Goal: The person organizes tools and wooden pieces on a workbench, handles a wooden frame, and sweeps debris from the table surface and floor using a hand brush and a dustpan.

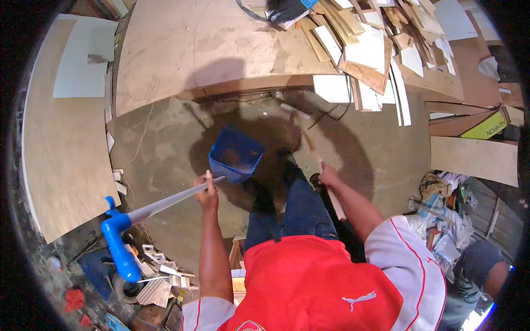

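Observation:
My left hand (207,193) is closed around the pale pole of a long-handled dustpan, thumb pointing up along it. The dustpan's blue pan (236,173) is low over the floor ahead of my legs, and its blue grip end (122,248) sticks out to the left. In my right hand (329,175), fingers wrapped round, is a long wooden stick (335,204) slanting down and forward to the floor. Its far end is lost in shadow and blur, so I cannot tell what is on it.
A wide plywood table (221,33) spans the front, with a heap of wood offcuts (364,49) at its right. Plywood sheets (72,154) stand at left, above scattered scraps (157,289). A cable (141,143) crosses the floor. Another person (475,276) is at lower right, near plastic bags (447,226).

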`<state>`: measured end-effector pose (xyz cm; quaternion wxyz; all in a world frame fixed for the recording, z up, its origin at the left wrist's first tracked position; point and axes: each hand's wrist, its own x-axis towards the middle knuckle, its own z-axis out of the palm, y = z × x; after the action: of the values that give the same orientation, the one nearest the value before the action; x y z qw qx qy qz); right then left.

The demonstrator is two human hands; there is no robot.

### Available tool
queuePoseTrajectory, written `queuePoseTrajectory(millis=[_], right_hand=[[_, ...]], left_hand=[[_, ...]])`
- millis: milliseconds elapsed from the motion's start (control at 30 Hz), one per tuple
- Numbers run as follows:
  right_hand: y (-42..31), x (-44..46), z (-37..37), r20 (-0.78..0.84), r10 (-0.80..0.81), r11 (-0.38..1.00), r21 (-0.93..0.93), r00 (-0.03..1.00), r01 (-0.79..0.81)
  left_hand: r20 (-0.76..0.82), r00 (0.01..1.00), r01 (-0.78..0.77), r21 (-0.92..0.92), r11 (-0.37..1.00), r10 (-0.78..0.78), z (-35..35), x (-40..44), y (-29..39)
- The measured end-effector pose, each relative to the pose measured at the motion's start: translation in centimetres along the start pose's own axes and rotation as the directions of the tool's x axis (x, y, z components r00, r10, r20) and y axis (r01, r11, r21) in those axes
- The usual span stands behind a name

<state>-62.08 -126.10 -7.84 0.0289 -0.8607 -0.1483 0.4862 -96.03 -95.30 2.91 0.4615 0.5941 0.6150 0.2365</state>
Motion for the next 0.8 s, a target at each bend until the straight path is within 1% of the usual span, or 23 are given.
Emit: queuePoseTrajectory(millis=[100, 200, 267, 300, 400, 500, 600, 633, 700, 733, 800], right_hand=[[-1.5, -3.5, 1.0, -0.051, -0.089, 0.995, 0.044, 0.995, 0.091], [-1.4, -5.0, -0.4, 0.003, -0.089, 0.984, 0.152, 0.996, 0.088], [-1.9, -5.9, -1.5, -0.035, -0.087, 0.983, 0.162, 0.996, 0.092], [-2.1, -6.1, -1.7, -0.055, -0.086, 0.981, 0.167, 0.995, 0.094], [-2.3, -4.0, -1.4, -0.123, -0.054, 0.998, 0.011, 0.991, 0.056], [-6.2, -3.9, -2.0, -0.067, 0.0, 1.0, -0.025, 0.998, -0.002], [-6.3, -1.3, 1.7, 0.001, -0.057, 0.997, 0.059, 0.998, 0.057], [-6.6, -1.4, 2.7, -0.009, -0.086, 0.995, 0.052, 0.996, 0.087], [-7.1, -2.2, 2.5, 0.084, -0.05, 0.994, 0.101, 0.995, 0.041], [-7.6, -2.7, 2.0, 0.13, -0.034, 0.992, 0.121, 0.991, 0.018], [-6.5, -2.8, 2.0, 0.07, -0.168, 0.98, 0.115, 0.983, 0.16]], left_hand=[[0.154, 0.984, 0.1, -0.033, 0.994, -0.094, 0.7, 1.2, -4.3], [0.074, 0.986, 0.149, -0.007, 0.989, -0.148, 1.7, 1.1, -4.4], [0.019, 0.982, 0.186, -0.181, 0.966, -0.186, 2.3, 1.4, -5.3], [-0.005, 0.978, 0.199, -0.267, 0.943, -0.207, 2.5, 1.6, -4.5], [-0.069, 0.955, 0.244, -0.373, 0.895, -0.29, 2.4, 2.2, -2.2], [-0.033, 0.97, 0.207, -0.413, 0.887, -0.242, 2.8, 3.1, -2.8], [0.007, 0.981, 0.186, -0.315, 0.931, -0.194, 3.7, 4.1, -3.8], [0.049, 0.984, 0.176, -0.321, 0.93, -0.169, 3.8, 4.3, -3.8], [0.132, 0.984, 0.16, -0.338, 0.928, -0.121, 3.9, 4.4, -4.0], [0.15, 0.985, 0.13, -0.312, 0.941, -0.086, 3.8, 4.4, -4.2], [0.189, 0.982, 0.066, -0.264, 0.962, -0.015, 3.7, 4.7, -4.9]])
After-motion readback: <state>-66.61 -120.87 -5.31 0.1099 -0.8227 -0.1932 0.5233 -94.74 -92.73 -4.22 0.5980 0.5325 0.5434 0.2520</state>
